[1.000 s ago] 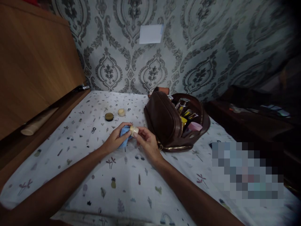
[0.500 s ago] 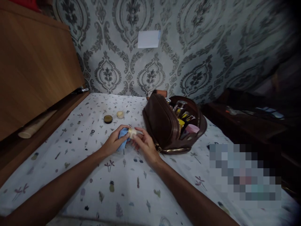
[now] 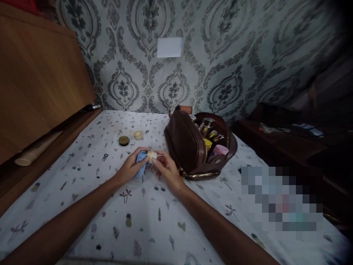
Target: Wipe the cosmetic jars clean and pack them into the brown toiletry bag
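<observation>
Between my two hands is a small cream-coloured jar, tilted on its side. My left hand is closed around a blue cloth and presses it to the jar's left end. The fingers of my right hand grip the jar's other end. Beyond my hands, a small olive-brown round container and a round cream lid or pot lie on the patterned sheet. To the right of my right hand stands a brown bag, unzipped, with bottles, a pink item and a yellow item inside.
A wooden cabinet stands along the left, with a pale tube-like object at its base. Patterned wallpaper with a white card is behind. On the right are a pixelated patch and a dark surface with small items.
The whole view has shifted slightly, so things appear a little further left. My hands keep hold of the jar and cloth, with the jar turned slightly.
</observation>
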The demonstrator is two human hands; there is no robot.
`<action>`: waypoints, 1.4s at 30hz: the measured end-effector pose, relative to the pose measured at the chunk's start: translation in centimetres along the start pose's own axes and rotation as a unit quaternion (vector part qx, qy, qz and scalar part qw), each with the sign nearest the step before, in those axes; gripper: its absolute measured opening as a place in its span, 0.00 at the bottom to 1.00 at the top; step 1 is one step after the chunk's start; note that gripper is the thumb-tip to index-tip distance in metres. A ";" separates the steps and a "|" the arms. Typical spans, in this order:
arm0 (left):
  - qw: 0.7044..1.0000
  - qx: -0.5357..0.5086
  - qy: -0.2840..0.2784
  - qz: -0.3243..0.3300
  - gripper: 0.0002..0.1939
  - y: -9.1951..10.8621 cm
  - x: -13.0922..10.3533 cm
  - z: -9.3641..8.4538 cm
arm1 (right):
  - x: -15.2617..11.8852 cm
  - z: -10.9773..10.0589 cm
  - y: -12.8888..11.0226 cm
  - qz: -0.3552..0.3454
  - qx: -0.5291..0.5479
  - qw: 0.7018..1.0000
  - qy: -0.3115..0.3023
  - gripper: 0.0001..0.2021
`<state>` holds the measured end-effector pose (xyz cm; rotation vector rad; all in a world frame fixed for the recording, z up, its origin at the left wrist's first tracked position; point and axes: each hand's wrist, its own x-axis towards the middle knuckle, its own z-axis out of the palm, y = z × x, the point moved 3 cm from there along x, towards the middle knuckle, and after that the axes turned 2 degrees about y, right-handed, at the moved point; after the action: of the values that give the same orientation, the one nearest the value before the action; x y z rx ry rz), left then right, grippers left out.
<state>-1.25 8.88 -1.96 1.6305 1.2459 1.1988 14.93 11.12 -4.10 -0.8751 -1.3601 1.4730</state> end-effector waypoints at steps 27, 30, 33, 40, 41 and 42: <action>0.999 0.011 -0.011 0.032 0.18 -0.2 0.0 0.2 | 0.2 -0.3 0.1 0.007 -0.055 0.998 -0.010 0.27; 0.999 0.015 -0.017 0.025 0.17 0.0 0.0 0.2 | -0.1 0.1 -0.2 -0.009 -0.009 1.000 0.003 0.25; 0.999 0.019 -0.024 0.029 0.17 0.3 -0.1 0.3 | -0.3 0.3 -0.3 -0.007 0.007 1.000 0.000 0.24; 1.000 -0.002 0.029 0.000 0.22 0.2 -0.2 0.0 | -0.1 0.1 0.0 0.019 0.037 0.999 0.004 0.24; 0.997 -0.027 0.064 -0.029 0.24 -0.1 -0.1 -0.2 | 0.0 0.1 0.1 0.028 0.056 0.998 0.012 0.25; 0.991 -0.054 0.103 -0.061 0.27 -0.6 0.0 -0.5 | 0.0 0.1 0.1 0.040 0.076 0.996 0.018 0.26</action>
<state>-1.88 9.05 -2.33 1.3584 1.3615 1.3600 14.83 11.11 -4.23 -0.8635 -1.1813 1.5916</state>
